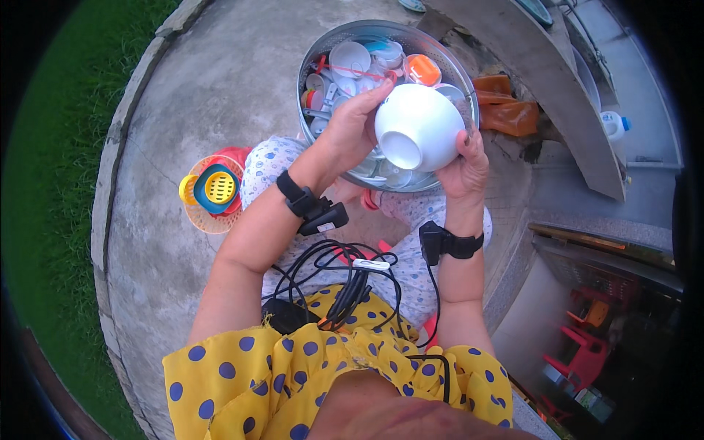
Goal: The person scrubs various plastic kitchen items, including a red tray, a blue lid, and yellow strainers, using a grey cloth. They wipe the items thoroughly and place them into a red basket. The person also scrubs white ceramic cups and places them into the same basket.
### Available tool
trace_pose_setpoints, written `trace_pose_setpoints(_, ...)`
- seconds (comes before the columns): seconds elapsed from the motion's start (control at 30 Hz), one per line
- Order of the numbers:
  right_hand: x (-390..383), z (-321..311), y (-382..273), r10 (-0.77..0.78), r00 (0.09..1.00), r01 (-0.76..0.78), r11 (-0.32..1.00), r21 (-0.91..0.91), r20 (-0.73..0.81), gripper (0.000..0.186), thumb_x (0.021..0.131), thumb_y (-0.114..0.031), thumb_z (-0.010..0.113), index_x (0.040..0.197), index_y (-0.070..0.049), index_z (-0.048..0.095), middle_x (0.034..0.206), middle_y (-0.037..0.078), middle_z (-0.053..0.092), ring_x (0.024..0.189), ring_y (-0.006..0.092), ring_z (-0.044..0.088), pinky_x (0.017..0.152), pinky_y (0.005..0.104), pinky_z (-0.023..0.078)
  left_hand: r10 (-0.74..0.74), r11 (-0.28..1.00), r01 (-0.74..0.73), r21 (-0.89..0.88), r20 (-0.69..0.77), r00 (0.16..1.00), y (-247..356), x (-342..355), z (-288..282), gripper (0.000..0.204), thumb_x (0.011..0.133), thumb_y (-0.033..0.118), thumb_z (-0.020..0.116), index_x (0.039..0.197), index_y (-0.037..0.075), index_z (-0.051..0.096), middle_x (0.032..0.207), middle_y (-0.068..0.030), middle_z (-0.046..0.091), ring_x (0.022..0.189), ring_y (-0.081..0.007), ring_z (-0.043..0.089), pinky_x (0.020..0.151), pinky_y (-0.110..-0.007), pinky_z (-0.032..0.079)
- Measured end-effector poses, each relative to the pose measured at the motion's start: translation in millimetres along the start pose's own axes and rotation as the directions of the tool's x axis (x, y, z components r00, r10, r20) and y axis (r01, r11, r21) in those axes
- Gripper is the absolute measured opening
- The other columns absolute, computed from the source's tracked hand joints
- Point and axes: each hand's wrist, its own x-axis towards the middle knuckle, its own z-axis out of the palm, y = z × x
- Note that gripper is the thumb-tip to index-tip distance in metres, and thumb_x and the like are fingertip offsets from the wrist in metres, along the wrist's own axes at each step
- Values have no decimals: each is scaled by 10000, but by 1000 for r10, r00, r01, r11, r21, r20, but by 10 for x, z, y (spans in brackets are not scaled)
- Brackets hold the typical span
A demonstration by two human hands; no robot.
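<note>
A white bowl (424,121) is tipped with its foot ring toward me, held between both hands over a large perforated metal tub (325,38). My left hand (352,126) grips the bowl's left side, fingers at its upper rim. My right hand (462,165) grips the lower right side, thumb against the outside. The tub holds several dishes, among them a small white bowl (350,57), spoons and an orange plastic item (423,67). The bowl hides part of the tub's contents. Black straps with devices are on both wrists, and coiled cables lie over my lap.
At the left on the concrete sits a peach basket (202,220) with yellow, teal and red plastic containers. Orange plastic (506,117) lies right of the tub beside a slanted concrete slab (557,125) and a white bottle (614,126). Red chairs (576,352) are at lower right. Grass borders the left.
</note>
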Motion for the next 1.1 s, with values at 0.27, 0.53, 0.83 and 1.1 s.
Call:
trace_pose_setpoints(0.27, 100, -61, 56, -670, 736, 312, 466, -828, -99, 390, 930, -238, 702, 1213, -24, 540, 1143, 71, 608, 1036, 198, 596, 916, 326, 487, 124, 992, -125, 5, 32, 992, -75, 86, -142, 386, 988, 310, 574, 1240, 18, 579, 1192, -74, 646, 1098, -184, 609, 1008, -352, 452)
trace_pose_setpoints(0.53, -47, 258, 180, -327, 666, 484, -494, -722, 671, 311, 811, -179, 792, 1072, -60, 673, 1012, 96, 618, 934, 294, 571, 848, 406, 442, 244, 890, -214, 403, -26, 969, -212, 23, -136, 268, 960, 300, 611, 986, 47, 695, 906, 18, 635, 848, -72, 542, 749, -235, 413)
trace_pose_setpoints(0.83, 26, 96, 230, -632, 682, 316, -198, -928, 367, 175, 885, -92, 728, 1033, -9, 685, 942, 93, 624, 875, 236, 601, 729, 360, 492, 144, 977, -136, 163, -39, 989, -264, 71, -146, 261, 965, 253, 613, 980, -1, 676, 933, -78, 674, 872, -153, 616, 801, -303, 479)
trace_pose_setpoints(1.1, -14, 224, 429, -348, 560, 421, -662, -620, 752, 246, 830, -73, 762, 1064, -30, 702, 1009, 89, 660, 863, 272, 586, 785, 396, 457, 160, 918, -200, -341, -142, 977, -56, 62, -183, 322, 1031, 251, 497, 1201, -16, 555, 1204, -110, 614, 1106, -238, 586, 1017, -422, 432)
